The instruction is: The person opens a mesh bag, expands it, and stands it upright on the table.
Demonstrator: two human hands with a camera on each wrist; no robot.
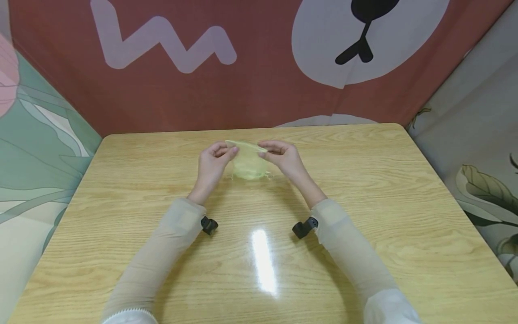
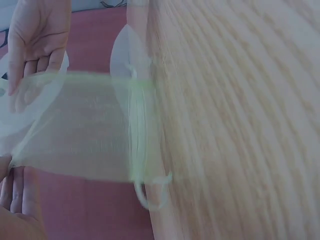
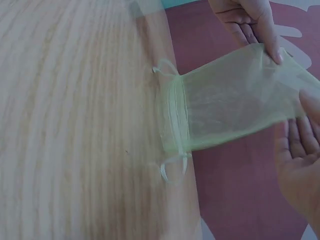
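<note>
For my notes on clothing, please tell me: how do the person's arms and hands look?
The left hand and right hand wear no gloves. The left sleeve and right sleeve are beige, meeting white fabric nearer the body, with a scalloped edge on the left. A small black device sits near each wrist.

A wooden table (image 1: 384, 180) stands between three decorated walls.
Its top is light yellow-brown with visible grain, and the far corners are rounded. Behind the far edge there is a brick-red wall covering (image 1: 259, 99), which bears a pale zigzag (image 1: 173, 45) on the left and, on the right, a large white shape (image 1: 323, 49) with black nose and mouth. The left wall (image 1: 44, 144) shows green leaves and a pink form (image 1: 6, 76); the right wall (image 1: 457, 112) is greyish with leaf drawings (image 1: 489, 189). A long white reflection (image 1: 263, 263) shines on the near middle.
</note>
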